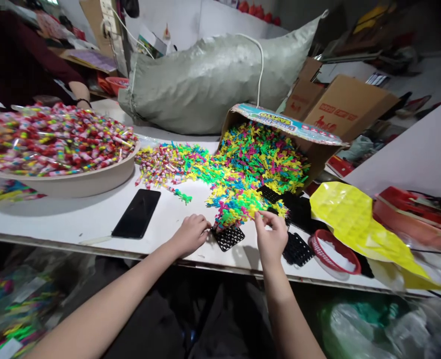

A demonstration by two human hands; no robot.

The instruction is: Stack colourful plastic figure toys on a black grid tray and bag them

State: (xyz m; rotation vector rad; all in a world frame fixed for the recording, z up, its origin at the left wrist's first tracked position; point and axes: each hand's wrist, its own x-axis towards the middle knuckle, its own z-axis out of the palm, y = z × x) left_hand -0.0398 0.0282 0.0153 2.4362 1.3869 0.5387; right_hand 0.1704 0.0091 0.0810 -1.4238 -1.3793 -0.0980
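Observation:
A small black perforated tray (228, 239) lies near the table's front edge, with small bright plastic figures heaped against its far side. At its left corner, the fingers of my left hand (193, 234) are closed on the edge. My right hand (271, 238) is just right of the tray, thumb and index finger pinched together beside the figures; whatever is between them is too small to make out. The loose pile of green, yellow, blue and pink figures (238, 192) spreads back to a tipped cardboard box (319, 159) full of them.
A black phone (136, 213) lies to the left. Behind it stands a large basin (89, 185) of small wrapped tubes. On the right are another black perforated tray (298, 249), a red basket (334, 254) and a yellow sheet (349, 212). A big sack (205, 82) lies behind; a person's arm (78, 90) shows far left.

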